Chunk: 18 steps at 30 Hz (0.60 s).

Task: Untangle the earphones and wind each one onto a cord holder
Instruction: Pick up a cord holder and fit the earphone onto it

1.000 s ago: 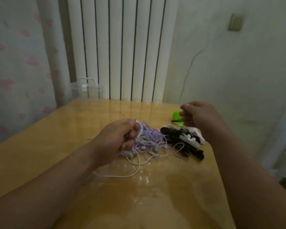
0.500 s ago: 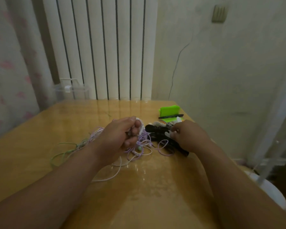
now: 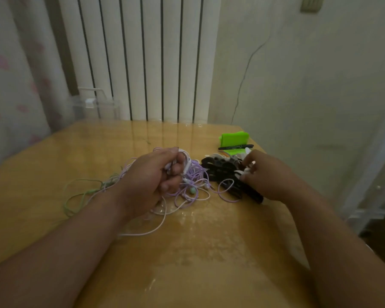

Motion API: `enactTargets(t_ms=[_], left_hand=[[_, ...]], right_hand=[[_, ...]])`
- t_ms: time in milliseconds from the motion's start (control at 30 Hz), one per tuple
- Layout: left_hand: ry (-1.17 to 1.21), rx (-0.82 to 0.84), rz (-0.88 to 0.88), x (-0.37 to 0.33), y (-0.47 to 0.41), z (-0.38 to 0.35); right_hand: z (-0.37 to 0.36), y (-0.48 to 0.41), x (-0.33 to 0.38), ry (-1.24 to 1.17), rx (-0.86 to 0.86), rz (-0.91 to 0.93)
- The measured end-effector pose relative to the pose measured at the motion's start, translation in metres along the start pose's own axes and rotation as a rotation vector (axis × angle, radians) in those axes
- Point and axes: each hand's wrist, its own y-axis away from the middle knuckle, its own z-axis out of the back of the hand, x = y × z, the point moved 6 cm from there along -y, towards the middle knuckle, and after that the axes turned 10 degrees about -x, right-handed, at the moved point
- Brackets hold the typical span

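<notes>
Centrally, looped white earphone cord [image 3: 187, 162] is gripped in the left hand [image 3: 151, 176] over tangled lilac cords [image 3: 197, 174] on the glossy wooden tabletop [image 3: 187, 252], while a white plastic cord holder [image 3: 240, 173] is pinched by the right hand [image 3: 269, 177].

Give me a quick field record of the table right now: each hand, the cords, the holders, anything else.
left hand: grips a bunched white earphone cord
right hand: pinches a white cord holder at the pile
purple tangle: loose on the table, partly under the left hand
green cord: trails left from the tangle
black cord holders: heaped right of the tangle, a purple loop across them
far right: green stand, black pen
</notes>
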Motion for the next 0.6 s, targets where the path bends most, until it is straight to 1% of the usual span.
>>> enactTargets(t_ms=[33, 100, 133, 167, 200, 267, 300, 333, 400, 467, 533, 600], left_hand=[[0.008, -0.004, 0.001, -0.001, 0.000, 0.001], [0.024, -0.010, 0.011, -0.001, 0.000, 0.003], [0.034, -0.014, 0.017, -0.001, 0.000, 0.003], [0.042, -0.019, 0.017, -0.002, -0.001, 0.004], [0.049, -0.025, 0.013, -0.003, -0.001, 0.006], [0.065, -0.029, -0.003, -0.006, -0.002, 0.008], [0.073, -0.032, -0.010, -0.007, -0.002, 0.010], [0.079, -0.037, -0.022, -0.010, -0.002, 0.011], [0.102, -0.053, -0.046, -0.014, -0.002, 0.014], [0.126, -0.080, -0.071, -0.019, -0.002, 0.019], [0.130, -0.093, -0.102, -0.021, -0.002, 0.022], [0.128, -0.100, -0.123, -0.022, -0.003, 0.025]], right_hand=[[0.004, 0.001, -0.001, -0.049, -0.036, -0.025], [0.016, 0.003, 0.000, -0.175, -0.160, -0.046], [0.022, 0.007, 0.002, -0.288, -0.219, -0.062], [0.025, 0.011, 0.005, -0.452, -0.243, -0.092], [0.025, 0.016, 0.013, -0.643, -0.214, -0.128], [0.016, 0.023, 0.038, -0.994, -0.043, -0.187], [0.010, 0.027, 0.052, -1.116, 0.073, -0.205], [0.006, 0.032, 0.070, -1.164, 0.189, -0.204], [0.000, 0.041, 0.101, -1.099, 0.384, -0.148], [-0.007, 0.045, 0.123, -1.059, 0.505, -0.113], [-0.013, 0.046, 0.136, -1.099, 0.559, -0.128], [-0.021, 0.047, 0.142, -1.141, 0.568, -0.133]])
